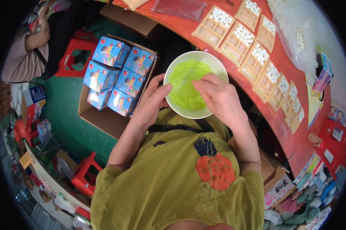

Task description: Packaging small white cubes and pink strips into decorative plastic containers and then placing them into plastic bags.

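A white bowl (216,66) filled with thin, bright lime-green plastic sticks (188,76) is close in front of my body, beside the table edge. My left hand (152,99) grips the bowl's left side, thumb over the rim and fingers around the outside. Inside the bowl, the bent fingers of my right hand (221,97) pinch together on green sticks at the right of the heap; their tips partly hide what they hold.
On the red table (253,111), several tan compartment trays (242,33) hold white pieces, a few also green bits. A clear plastic bag (295,30) lies beyond them. At left, a carton (100,119) of blue boxes (111,51) stands near a red stool (71,57) and another person (25,57).
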A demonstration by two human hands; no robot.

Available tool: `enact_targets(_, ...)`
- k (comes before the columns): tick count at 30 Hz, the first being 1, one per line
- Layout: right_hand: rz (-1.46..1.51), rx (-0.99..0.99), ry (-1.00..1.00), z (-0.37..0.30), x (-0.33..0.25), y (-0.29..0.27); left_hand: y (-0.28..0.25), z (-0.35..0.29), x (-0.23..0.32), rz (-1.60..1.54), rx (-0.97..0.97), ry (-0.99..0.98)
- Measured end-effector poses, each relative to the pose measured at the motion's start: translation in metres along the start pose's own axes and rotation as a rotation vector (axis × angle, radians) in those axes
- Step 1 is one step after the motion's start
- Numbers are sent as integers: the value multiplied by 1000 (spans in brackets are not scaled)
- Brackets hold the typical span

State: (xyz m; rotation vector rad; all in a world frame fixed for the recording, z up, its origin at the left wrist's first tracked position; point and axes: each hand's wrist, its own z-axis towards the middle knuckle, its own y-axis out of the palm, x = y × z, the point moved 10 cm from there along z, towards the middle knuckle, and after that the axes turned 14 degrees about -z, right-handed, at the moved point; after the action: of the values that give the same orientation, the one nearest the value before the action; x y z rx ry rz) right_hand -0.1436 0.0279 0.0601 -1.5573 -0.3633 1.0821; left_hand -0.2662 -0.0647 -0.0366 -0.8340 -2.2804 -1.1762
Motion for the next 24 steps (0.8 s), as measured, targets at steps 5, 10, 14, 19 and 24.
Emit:
enact_targets(5,111,172,38,27,20,-22,-6,0,4,-29,31,19)
enact_targets(10,-221,366,152,66,66,-38,-4,2,10,-19,29,30)
enact_targets(14,-257,332,129,77,67,-34,-3,2,11,-29,32,30)
enact_targets(19,-98,-78,-63,40,16,-18,3,-2,16,-20,43,36)
enact_targets(24,-282,-256,-145,12,-11,-5,23,-1,20,-78,-8,23)
